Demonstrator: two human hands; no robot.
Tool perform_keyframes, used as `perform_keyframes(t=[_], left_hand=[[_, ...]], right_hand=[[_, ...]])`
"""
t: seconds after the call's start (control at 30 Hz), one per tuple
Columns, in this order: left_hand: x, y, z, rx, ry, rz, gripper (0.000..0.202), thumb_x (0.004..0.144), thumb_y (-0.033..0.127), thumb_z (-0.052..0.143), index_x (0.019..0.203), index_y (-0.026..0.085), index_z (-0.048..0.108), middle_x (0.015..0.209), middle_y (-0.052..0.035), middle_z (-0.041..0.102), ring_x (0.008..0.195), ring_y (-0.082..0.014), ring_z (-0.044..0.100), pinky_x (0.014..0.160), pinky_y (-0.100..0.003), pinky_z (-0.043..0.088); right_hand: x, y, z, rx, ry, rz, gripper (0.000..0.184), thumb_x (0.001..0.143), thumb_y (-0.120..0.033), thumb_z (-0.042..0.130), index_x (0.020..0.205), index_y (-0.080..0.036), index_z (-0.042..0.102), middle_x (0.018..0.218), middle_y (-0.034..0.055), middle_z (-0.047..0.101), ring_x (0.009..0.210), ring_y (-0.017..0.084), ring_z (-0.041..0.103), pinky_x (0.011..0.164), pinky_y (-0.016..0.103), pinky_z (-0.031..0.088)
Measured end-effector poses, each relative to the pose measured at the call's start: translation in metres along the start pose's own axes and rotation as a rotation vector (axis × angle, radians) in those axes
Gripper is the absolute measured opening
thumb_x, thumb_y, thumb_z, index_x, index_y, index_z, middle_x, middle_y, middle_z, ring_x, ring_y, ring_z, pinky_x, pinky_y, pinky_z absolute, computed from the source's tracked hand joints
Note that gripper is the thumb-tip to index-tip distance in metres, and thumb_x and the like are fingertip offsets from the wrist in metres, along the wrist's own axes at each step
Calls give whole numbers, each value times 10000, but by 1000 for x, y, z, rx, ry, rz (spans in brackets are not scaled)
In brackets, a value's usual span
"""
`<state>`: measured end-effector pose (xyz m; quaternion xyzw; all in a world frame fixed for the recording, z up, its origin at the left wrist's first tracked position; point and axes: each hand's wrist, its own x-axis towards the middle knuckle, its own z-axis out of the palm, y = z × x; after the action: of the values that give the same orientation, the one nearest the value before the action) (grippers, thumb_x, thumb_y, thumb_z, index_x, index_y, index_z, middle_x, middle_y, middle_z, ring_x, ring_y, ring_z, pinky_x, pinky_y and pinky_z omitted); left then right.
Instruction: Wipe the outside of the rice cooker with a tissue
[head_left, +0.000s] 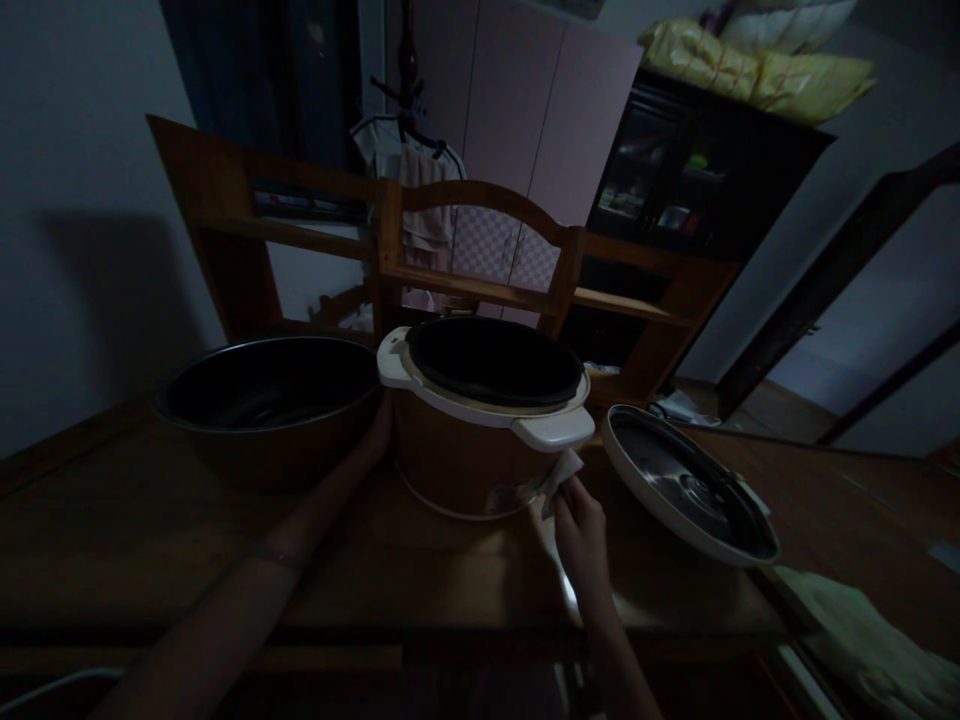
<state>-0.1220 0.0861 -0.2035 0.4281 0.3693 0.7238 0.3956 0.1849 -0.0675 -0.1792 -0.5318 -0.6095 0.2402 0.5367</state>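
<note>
A rice cooker [457, 450] with a brownish body, white rim and white side handles stands upright on the wooden desk [450, 580], its dark top uncovered. My right hand [581, 525] pinches a crumpled white tissue [561, 475] against the cooker's lower right side, below the handle and beside a label. Between the cooker and a wide dark pot [262, 440], my left hand [379, 435] lies along the cooker's left side; its fingers are dim and mostly hidden. To the right, the round lid [690, 490] rests tilted with its metallic inner face up.
A wooden shelf rail [472, 285] runs along the desk's back. Pale green cloth [862, 620] lies at the lower right, near the desk's corner. A white cable [60, 685] shows at the lower left. Behind stand pink cupboards [517, 110] and a dark cabinet [675, 180].
</note>
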Motion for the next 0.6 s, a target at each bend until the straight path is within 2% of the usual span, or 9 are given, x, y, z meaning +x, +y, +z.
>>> perform_keyframes(t=[0.27,0.4,0.5,0.6], left_hand=[[-2,0,0,6,-11,-17,569,910,557,422,1345,214,553,1470,-31,472,1406,-215,371,1203,-390,243],[-3,4,4,-2,7,-16,573,904,570,425,1322,208,574,1474,-30,467,1396,-221,387,1198,-375,261],[-2,3,3,12,18,-5,564,895,582,438,1296,217,597,1466,-19,478,1400,-228,380,1197,-363,270],[-2,1,0,13,21,-27,548,891,584,443,1262,224,624,1442,-11,506,1398,-237,382,1185,-352,302]], right_hand=[[-4,7,2,21,-25,24,217,858,-257,481,904,-145,661,675,-11,586,641,132,476,612,207,392],[-8,10,3,25,-28,34,286,856,-256,480,1020,-130,678,730,13,639,684,150,526,650,217,430],[-15,12,5,36,-48,41,355,866,-265,475,1121,-124,677,852,55,703,744,173,586,687,233,463],[-24,15,8,69,-62,54,420,879,-282,485,1242,-137,641,1063,97,723,907,222,652,802,287,499]])
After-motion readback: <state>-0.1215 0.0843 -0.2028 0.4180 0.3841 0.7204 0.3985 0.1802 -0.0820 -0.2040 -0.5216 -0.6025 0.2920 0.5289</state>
